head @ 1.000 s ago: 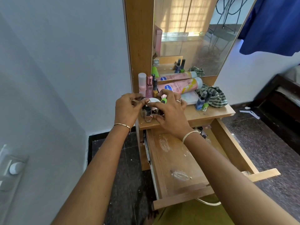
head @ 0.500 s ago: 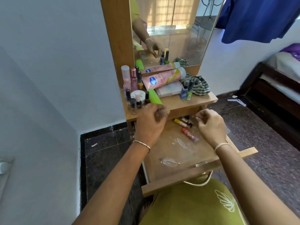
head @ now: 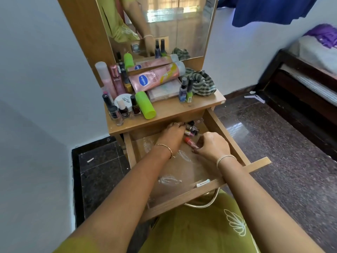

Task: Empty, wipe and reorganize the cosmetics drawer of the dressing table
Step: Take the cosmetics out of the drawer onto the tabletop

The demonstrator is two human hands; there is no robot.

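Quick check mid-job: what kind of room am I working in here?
Most likely a bedroom: a wooden dressing table with a tall mirror, cosmetics bottles crowded on its top, and a bed with a mattress at the right.

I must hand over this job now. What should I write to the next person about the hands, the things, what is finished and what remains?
Left hand: reaches to the small bottles at the back of the drawer; grasp unclear.
Right hand: pinches a red tube in the drawer.
Done: most cosmetics stand on the tabletop, striped cloth too.
Left: remove these last pieces, wipe the white smears, put all back in order.
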